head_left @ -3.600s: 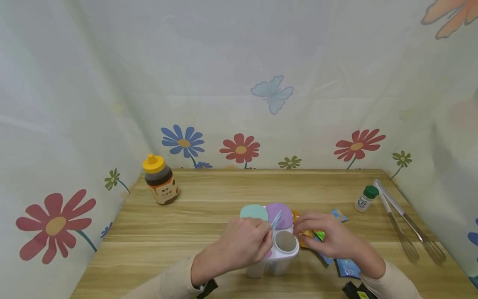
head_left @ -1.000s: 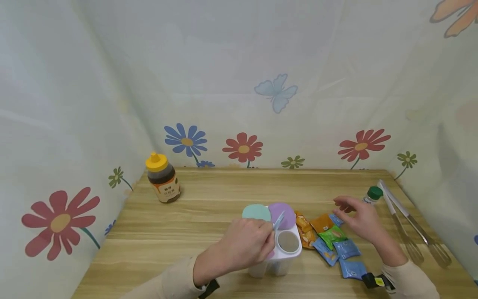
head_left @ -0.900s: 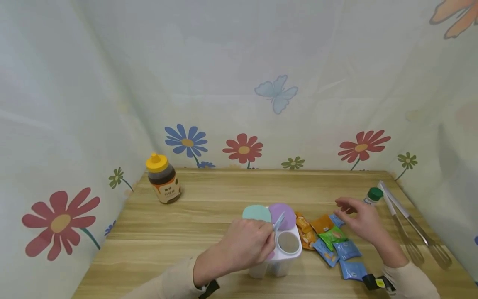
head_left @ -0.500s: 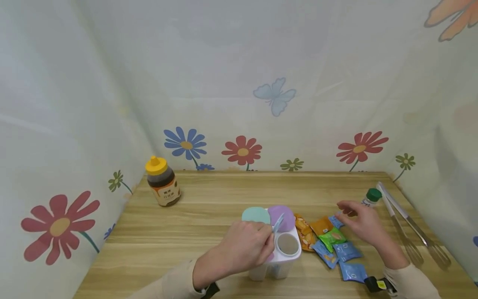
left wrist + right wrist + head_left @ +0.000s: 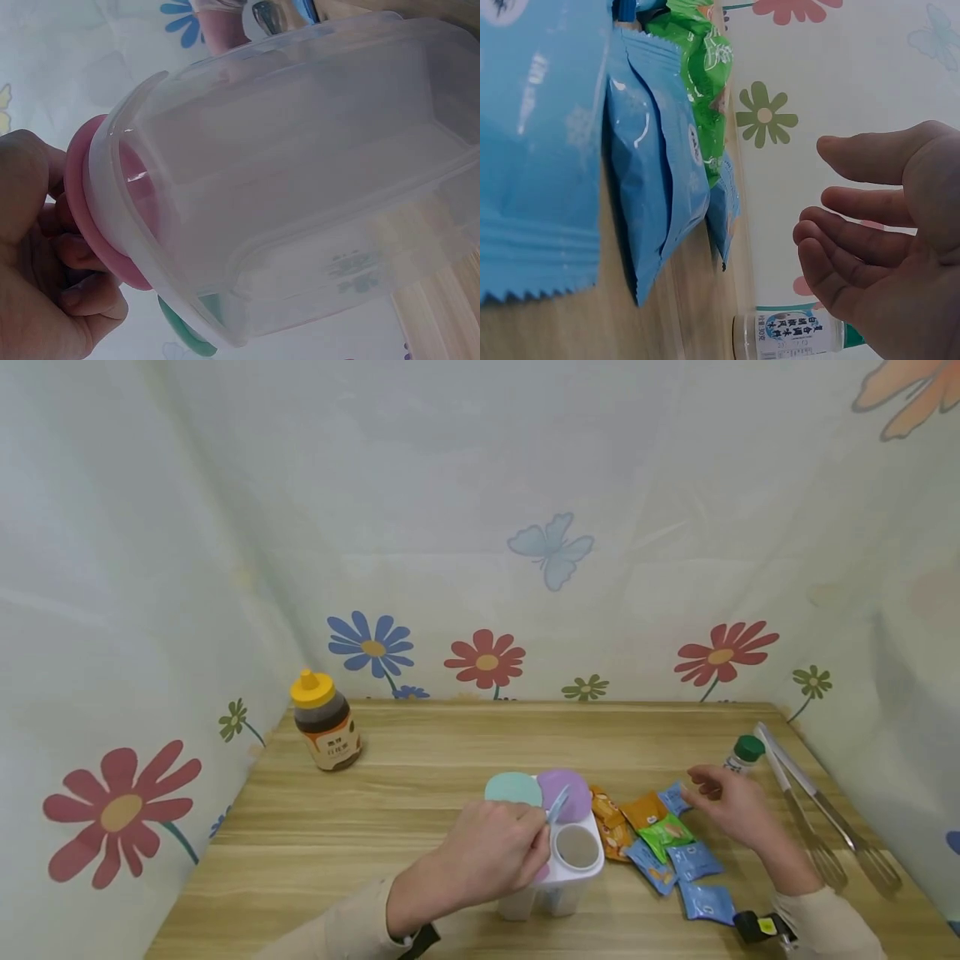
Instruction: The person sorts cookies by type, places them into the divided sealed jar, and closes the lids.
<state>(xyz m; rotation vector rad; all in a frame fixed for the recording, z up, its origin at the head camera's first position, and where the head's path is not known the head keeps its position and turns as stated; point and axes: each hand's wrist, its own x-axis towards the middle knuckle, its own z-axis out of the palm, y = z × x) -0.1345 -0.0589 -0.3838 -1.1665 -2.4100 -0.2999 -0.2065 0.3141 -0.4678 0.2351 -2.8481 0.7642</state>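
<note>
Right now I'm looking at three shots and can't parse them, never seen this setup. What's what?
No machine: a person wears a head camera and one on each wrist. The head view shows a wooden table. The left hand grips a clear lidded container by its pink lid; the left wrist view shows it close up. The right hand hovers open, holding nothing, beside snack packets and a small green-capped bottle, as its wrist view shows. Honey bottle and tongs lie aside.

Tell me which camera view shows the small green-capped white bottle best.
The head view: the small green-capped white bottle stands whole and upright, just beyond the right hand. The right wrist view catches only its labelled body at the frame's bottom edge. The left wrist view misses it.
</note>
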